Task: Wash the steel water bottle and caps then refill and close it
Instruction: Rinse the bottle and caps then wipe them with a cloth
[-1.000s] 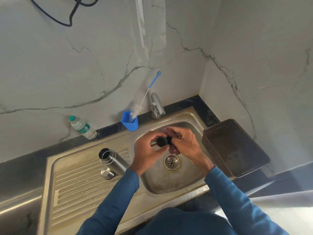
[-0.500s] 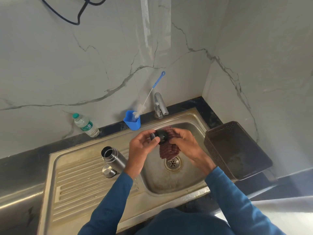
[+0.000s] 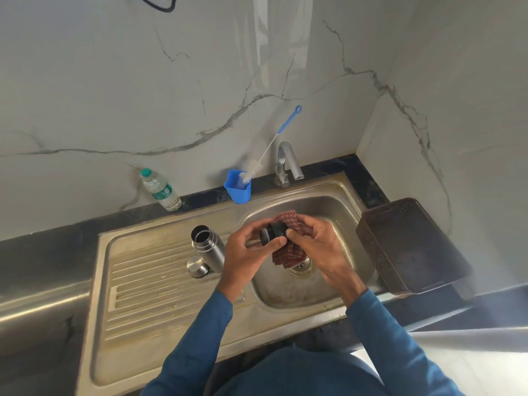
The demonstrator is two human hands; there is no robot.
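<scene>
Black inner cap (image 3: 273,232) being scrubbed over the sink basin (image 3: 337,212), pretty simple scene.

The cap is pinched by the left hand (image 3: 248,252), fingers closed round it, while a red checked cloth (image 3: 289,247) is gripped in the right hand (image 3: 320,247) and pressed against the cap. The steel bottle (image 3: 208,247) is stood open on the ribbed drainboard (image 3: 148,281), with the steel outer cap (image 3: 197,266) parked just beside it. A bottle brush (image 3: 268,150) is propped in a blue cup (image 3: 237,190) near the tap (image 3: 287,162).
</scene>
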